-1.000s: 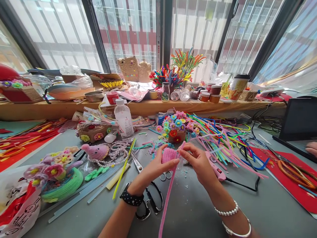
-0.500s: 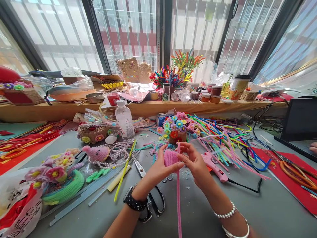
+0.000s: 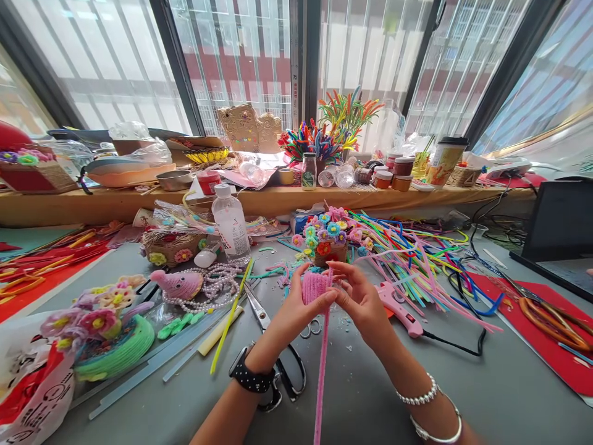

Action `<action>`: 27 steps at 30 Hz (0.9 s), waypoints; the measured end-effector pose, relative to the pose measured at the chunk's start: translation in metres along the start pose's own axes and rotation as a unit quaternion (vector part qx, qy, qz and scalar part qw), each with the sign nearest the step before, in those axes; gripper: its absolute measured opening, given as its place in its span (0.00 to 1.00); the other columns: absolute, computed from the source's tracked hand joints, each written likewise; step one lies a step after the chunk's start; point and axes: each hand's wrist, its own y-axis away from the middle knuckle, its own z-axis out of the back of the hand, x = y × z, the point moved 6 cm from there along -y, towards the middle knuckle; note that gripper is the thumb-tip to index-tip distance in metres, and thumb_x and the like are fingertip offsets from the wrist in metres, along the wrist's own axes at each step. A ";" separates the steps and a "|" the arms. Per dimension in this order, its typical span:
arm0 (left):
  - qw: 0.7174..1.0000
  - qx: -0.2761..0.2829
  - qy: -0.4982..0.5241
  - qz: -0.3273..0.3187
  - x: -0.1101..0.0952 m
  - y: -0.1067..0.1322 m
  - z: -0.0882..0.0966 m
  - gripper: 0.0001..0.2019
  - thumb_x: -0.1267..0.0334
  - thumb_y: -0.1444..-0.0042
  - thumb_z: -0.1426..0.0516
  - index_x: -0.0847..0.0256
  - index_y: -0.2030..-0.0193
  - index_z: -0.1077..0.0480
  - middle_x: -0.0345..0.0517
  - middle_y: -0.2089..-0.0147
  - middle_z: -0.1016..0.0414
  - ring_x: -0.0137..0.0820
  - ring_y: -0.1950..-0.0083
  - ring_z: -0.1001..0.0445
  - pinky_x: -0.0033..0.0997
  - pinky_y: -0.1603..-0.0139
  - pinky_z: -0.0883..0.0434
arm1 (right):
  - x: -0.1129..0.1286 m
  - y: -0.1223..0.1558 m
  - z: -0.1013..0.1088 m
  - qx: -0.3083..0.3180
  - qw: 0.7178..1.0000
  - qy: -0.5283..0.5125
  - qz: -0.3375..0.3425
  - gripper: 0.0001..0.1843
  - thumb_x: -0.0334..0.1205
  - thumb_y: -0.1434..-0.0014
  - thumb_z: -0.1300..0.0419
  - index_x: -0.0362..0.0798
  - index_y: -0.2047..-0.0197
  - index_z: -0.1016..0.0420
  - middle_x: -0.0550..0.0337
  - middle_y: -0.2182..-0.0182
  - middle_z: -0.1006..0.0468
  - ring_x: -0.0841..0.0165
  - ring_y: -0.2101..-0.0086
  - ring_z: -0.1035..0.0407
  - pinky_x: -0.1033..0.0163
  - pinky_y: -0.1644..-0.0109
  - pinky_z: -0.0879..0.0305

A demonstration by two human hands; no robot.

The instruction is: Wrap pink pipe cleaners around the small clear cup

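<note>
You cannot make out a full word or number anywhere, though several things carry print. On the clear plastic bottle (image 3: 231, 228) in front of you, you see rows of tiny dark characters, too small to read, and bold red marking along the label's left edge. The white plastic bag (image 3: 53, 389) at your lower left bears dark lettering and round, ring-shaped emblems, bent by its creases and illegible. The small glass jar (image 3: 309, 173) on the sill (image 3: 259, 203) shows you a green label with a pale, unreadable design. On the upright window frame (image 3: 296, 111), you find a small vertical line of characters, also too fine to read.
</note>
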 end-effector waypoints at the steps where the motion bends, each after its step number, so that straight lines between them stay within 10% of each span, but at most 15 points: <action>1: 1.000 -0.003 -0.003 -0.001 -0.001 0.000 0.001 0.44 0.44 0.55 0.42 0.65 0.37 0.55 0.56 0.48 0.32 0.42 0.49 0.31 0.43 0.47 0.37 | 0.001 0.000 -0.001 0.004 1.000 0.001 0.002 0.19 0.45 0.47 0.38 0.56 0.51 0.31 0.59 0.56 0.27 0.66 0.56 0.33 0.57 0.48 0.38; 27: 0.997 0.069 0.003 -0.031 -0.004 0.005 -0.008 0.44 0.53 0.56 0.39 0.55 0.36 0.59 0.50 0.52 0.32 0.43 0.52 0.30 0.46 0.52 0.32 | 0.020 0.001 0.006 -0.009 0.989 0.107 0.098 0.16 0.43 0.45 0.39 0.57 0.52 0.29 0.57 0.56 0.30 0.63 0.55 0.35 0.54 0.48 0.37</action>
